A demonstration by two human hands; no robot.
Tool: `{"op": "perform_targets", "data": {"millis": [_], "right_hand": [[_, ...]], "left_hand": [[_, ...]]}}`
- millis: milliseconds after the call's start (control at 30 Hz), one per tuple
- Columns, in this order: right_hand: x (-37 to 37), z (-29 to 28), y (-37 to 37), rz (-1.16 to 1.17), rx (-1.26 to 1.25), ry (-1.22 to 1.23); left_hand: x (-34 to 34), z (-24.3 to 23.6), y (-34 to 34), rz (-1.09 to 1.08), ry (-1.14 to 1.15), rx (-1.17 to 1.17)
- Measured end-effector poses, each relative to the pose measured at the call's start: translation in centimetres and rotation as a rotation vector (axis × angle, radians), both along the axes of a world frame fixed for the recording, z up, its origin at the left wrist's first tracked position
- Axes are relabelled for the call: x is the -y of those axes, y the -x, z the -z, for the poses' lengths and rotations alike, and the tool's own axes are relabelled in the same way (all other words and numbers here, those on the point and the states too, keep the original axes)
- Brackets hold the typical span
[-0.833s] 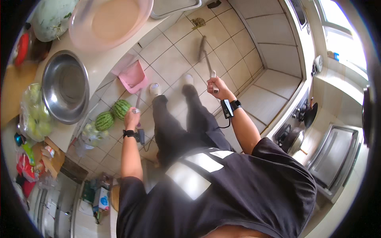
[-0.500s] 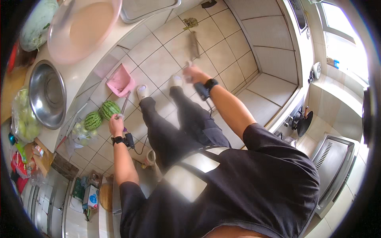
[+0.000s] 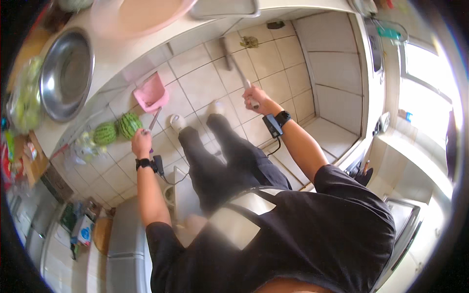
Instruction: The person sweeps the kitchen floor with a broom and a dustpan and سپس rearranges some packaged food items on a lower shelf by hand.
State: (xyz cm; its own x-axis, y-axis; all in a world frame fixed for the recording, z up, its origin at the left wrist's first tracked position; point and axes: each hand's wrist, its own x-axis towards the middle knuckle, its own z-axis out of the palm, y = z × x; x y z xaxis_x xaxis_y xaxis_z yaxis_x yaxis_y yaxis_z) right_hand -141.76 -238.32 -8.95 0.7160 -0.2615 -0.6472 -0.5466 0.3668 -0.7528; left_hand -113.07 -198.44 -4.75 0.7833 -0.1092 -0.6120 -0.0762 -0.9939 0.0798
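Note:
My right hand (image 3: 256,97) grips the pale handle of a broom (image 3: 227,53), whose dark, blurred bristle head lies on the floor tiles just left of a greenish clump (image 3: 249,42) that looks like a cloth or debris. My left hand (image 3: 141,141) is closed on the long handle of a pink dustpan (image 3: 151,90), which is on the floor left of my slippers (image 3: 178,123) with a few specks in it. Two striped watermelons (image 3: 129,126) and a clear bag of pale produce (image 3: 85,149) lie on the floor beyond my left hand.
A curved counter at left and top carries a steel basin (image 3: 66,73), a pink plastic basin (image 3: 141,12), a tray and bagged produce (image 3: 27,95). Tiled cabinets (image 3: 330,83), a dark pan (image 3: 364,176) and a window line the right. A grey appliance (image 3: 124,234) stands lower left.
My view has shifted, showing more of the window side. The broom head has moved left relative to the greenish clump, with my right hand still on the handle. My left hand keeps the dustpan handle.

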Motion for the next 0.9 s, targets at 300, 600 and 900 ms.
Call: {"op": "perform_targets", "data": {"millis": [300, 600, 900], "right_hand": [[1.2, 7.3, -8.2, -0.243, -0.177, 0.160], [-9.5, -8.3, -4.7, -0.051, -0.484, -0.088], [-14.3, -1.7, -6.0, -0.381, -0.300, 0.484]], "left_hand": [[1.8, -2.5, -0.5, -0.085, 0.115, -0.023], [0.0, 0.0, -0.4, -0.030, 0.144, 0.045], [0.1, -0.3, -0.6, -0.042, 0.161, 0.002]]}}
